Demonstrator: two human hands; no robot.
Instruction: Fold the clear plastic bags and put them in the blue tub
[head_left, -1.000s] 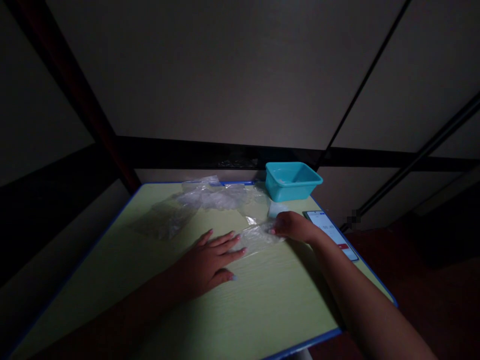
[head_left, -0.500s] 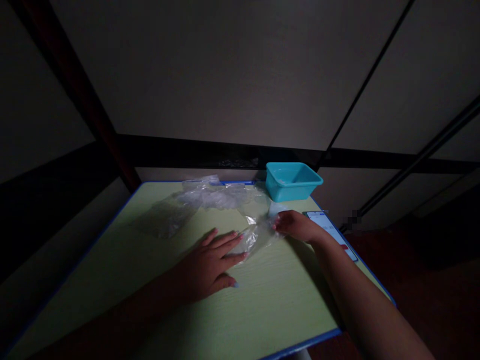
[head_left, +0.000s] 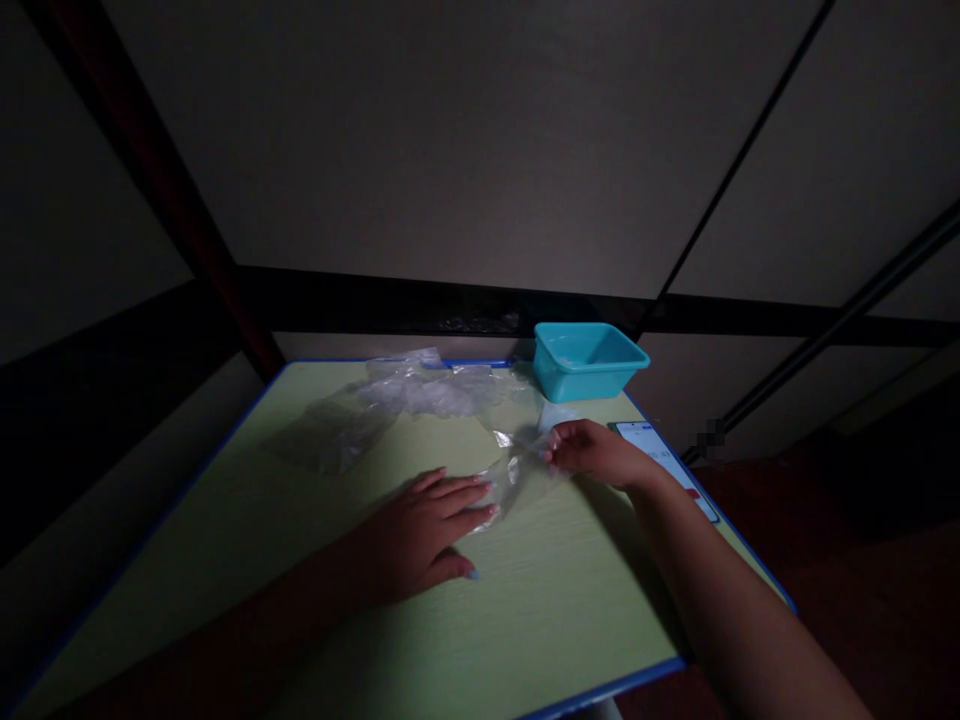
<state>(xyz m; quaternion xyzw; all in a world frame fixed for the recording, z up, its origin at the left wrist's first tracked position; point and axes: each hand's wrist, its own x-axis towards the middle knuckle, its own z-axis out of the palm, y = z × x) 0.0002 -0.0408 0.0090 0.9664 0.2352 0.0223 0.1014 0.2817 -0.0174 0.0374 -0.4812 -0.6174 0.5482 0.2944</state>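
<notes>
A clear plastic bag (head_left: 514, 480) stretches between my two hands over the pale green table (head_left: 555, 590). My left hand (head_left: 431, 530) lies flat with its fingers spread, the fingertips resting on the bag's left end. At the other end, my right hand (head_left: 592, 452) pinches the plastic between thumb and fingers, slightly raised from the tabletop. Behind them a heap of crumpled clear plastic bags (head_left: 442, 390) spreads over the far side and to the left. How many bags are in the heap I cannot tell.
A turquoise plastic basin (head_left: 589, 365) stands at the far right corner. A small whitish piece (head_left: 556, 415) lies in front of it. By the right edge is a phone (head_left: 664, 465) with a lit screen. A cabinet wall (head_left: 450, 150) rises behind the table.
My left fingers have drawn slightly closer together on the bag. My right hand keeps its pinch, and the plastic between the hands has shifted a little.
</notes>
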